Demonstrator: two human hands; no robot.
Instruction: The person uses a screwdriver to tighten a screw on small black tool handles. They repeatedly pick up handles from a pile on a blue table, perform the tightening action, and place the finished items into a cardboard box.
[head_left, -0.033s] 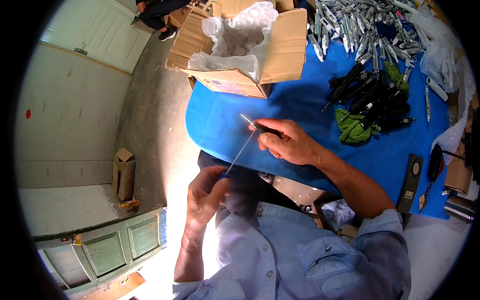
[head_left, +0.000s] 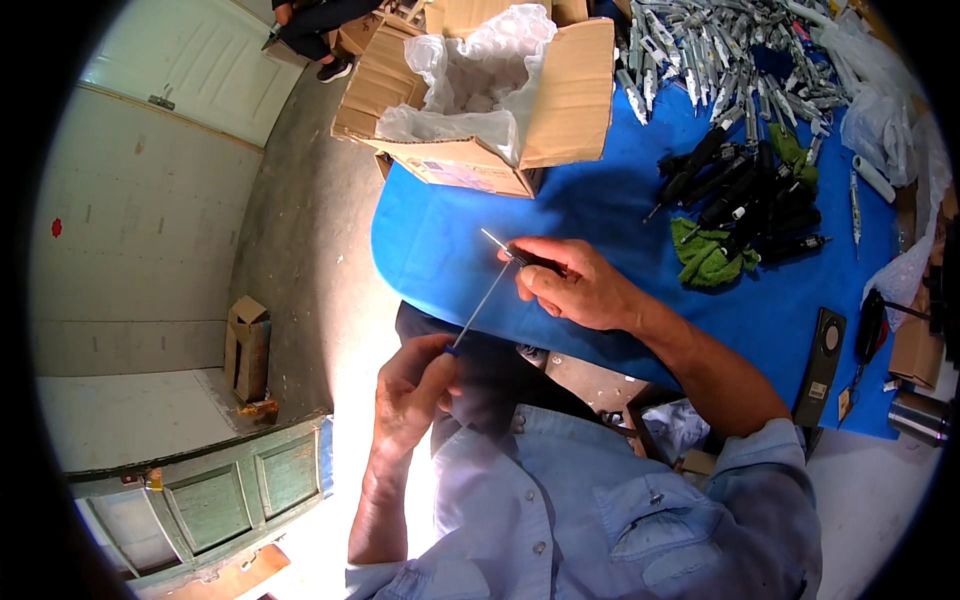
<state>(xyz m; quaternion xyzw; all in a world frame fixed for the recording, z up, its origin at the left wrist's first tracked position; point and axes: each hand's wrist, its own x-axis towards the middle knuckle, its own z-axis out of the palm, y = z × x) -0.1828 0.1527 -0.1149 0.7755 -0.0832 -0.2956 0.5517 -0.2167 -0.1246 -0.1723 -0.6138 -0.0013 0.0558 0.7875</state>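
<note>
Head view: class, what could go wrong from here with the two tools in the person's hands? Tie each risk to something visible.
1. The blue-handled tool has a thin shaft reaching the black tool, close to the fingers of the right hand; a slip might jab them.
2. The left hand appears to be out past the blue table; if its grip loosened, the blue-handled tool could fall.
</note>
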